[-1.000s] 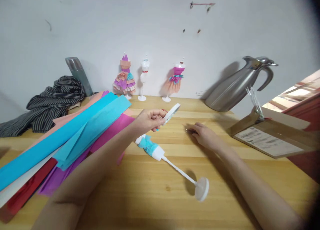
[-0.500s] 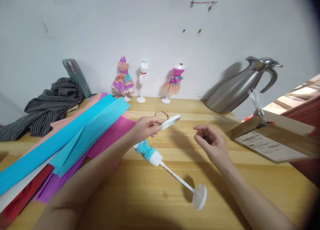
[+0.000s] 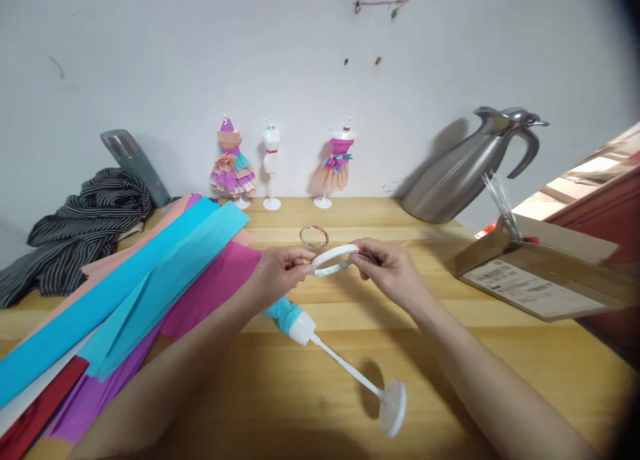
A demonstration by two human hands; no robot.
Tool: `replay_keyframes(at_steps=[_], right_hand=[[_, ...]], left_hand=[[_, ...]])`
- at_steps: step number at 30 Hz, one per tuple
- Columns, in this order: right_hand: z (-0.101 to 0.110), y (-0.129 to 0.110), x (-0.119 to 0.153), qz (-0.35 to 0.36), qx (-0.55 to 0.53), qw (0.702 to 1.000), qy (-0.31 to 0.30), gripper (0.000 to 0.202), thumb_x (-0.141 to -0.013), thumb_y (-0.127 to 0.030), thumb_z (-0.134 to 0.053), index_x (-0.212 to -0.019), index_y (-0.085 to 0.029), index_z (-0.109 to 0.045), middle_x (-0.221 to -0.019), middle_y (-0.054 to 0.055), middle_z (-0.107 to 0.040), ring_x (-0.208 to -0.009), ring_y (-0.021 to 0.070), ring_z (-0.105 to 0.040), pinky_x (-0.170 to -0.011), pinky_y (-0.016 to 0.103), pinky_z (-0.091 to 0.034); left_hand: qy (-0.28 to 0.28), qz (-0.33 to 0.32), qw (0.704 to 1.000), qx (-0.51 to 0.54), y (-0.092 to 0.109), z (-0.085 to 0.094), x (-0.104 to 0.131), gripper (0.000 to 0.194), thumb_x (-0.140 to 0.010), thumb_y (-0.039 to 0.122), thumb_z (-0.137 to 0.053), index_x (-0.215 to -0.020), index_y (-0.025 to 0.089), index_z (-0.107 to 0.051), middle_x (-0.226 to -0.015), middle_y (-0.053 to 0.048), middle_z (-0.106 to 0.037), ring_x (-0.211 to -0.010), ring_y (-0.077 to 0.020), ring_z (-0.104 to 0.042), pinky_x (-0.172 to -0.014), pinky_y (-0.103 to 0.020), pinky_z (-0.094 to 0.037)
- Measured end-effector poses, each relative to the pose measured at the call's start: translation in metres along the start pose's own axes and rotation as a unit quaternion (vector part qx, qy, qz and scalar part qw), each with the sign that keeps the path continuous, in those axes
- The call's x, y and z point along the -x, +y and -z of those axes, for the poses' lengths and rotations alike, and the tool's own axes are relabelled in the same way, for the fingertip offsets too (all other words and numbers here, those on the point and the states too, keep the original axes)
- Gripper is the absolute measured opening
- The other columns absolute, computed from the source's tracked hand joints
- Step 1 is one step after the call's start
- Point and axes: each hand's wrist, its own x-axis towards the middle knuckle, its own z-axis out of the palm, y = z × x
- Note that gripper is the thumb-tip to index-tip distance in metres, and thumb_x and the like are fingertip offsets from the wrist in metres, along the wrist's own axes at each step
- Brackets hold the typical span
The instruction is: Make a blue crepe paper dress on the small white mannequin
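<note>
A white ring-shaped roll, like tape (image 3: 334,252), is held up over the table between both hands. My left hand (image 3: 284,271) pinches its left edge, and my right hand (image 3: 383,268) grips its right edge. Below them a small white mannequin on a stand (image 3: 345,363) lies on its side, with blue paper (image 3: 284,313) round its body; its upper end is hidden behind my left hand. Just beyond the roll, a thin reddish ring (image 3: 314,237) lies on the wood.
Crepe paper strips (image 3: 150,273) cover the left side. Three mannequins stand by the wall, two dressed (image 3: 233,163) (image 3: 335,167) and one mostly white (image 3: 271,160). A bottle (image 3: 135,167), striped cloth (image 3: 95,213), steel jug (image 3: 465,167) and cardboard box (image 3: 540,273) flank the table (image 3: 240,393).
My right hand has moved left and closed on the roll's right edge. The roll has turned, so its round opening shows. The whole view has shifted slightly.
</note>
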Motion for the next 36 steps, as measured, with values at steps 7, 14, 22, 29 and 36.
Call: replay_keyframes(at_steps=[7, 14, 22, 29, 36], right_hand=[[-0.003, 0.003, 0.004, 0.013, 0.004, 1.0, -0.008, 0.019, -0.085, -0.034, -0.054, -0.082, -0.017, -0.063, -0.053, -0.004, -0.046, -0.047, 0.0101, -0.043, -0.048, 0.024, -0.034], [-0.001, 0.004, 0.006, 0.001, 0.002, 1.0, 0.0, 0.019, -0.087, -0.034, -0.054, -0.083, -0.017, -0.062, -0.053, -0.004, -0.047, -0.048, 0.0102, -0.043, -0.049, 0.024, -0.033], [-0.002, -0.003, 0.004, -0.019, -0.045, 0.999, 0.023, 0.021, -0.081, -0.038, -0.058, -0.079, -0.018, -0.06, -0.051, -0.005, -0.045, -0.046, 0.0101, -0.041, -0.047, 0.024, -0.032], [-0.003, -0.002, -0.001, -0.059, -0.109, 0.992, 0.012, 0.024, -0.076, -0.042, -0.064, -0.081, -0.019, -0.062, -0.055, -0.005, -0.042, -0.048, 0.0096, -0.036, -0.046, 0.024, -0.029], [0.004, 0.004, -0.003, -0.123, -0.261, 0.955, -0.07, 0.064, -0.073, -0.037, -0.068, -0.132, -0.025, -0.045, -0.07, -0.004, -0.049, -0.05, 0.0089, -0.035, -0.047, 0.024, -0.027]], left_hand=[[0.095, -0.126, 0.938, -0.309, 0.004, -0.001, 0.007, 0.017, -0.084, 0.022, -0.057, -0.082, 0.019, -0.073, -0.074, -0.004, -0.068, -0.066, -0.0135, -0.057, -0.06, -0.024, -0.037], [0.117, -0.13, 0.923, -0.342, 0.012, -0.001, 0.013, 0.021, -0.086, 0.025, -0.053, -0.072, 0.017, -0.066, -0.066, -0.003, -0.065, -0.061, -0.0132, -0.053, -0.056, -0.024, -0.031], [0.027, -0.005, 0.999, 0.04, 0.012, 0.003, 0.005, 0.019, -0.072, 0.03, -0.067, -0.067, 0.014, -0.057, -0.089, -0.006, -0.069, -0.059, -0.0093, -0.06, -0.056, -0.022, -0.046], [-0.071, 0.084, 0.97, 0.216, 0.014, 0.003, 0.005, 0.036, -0.064, 0.043, -0.078, -0.069, 0.012, -0.059, -0.077, -0.009, -0.073, -0.078, -0.0191, -0.072, -0.072, -0.028, -0.054], [-0.041, 0.088, 0.966, 0.24, 0.005, 0.003, 0.0, 0.039, -0.062, 0.045, -0.08, -0.068, 0.012, -0.059, -0.076, -0.009, -0.074, -0.081, -0.0217, -0.073, -0.072, -0.029, -0.054]])
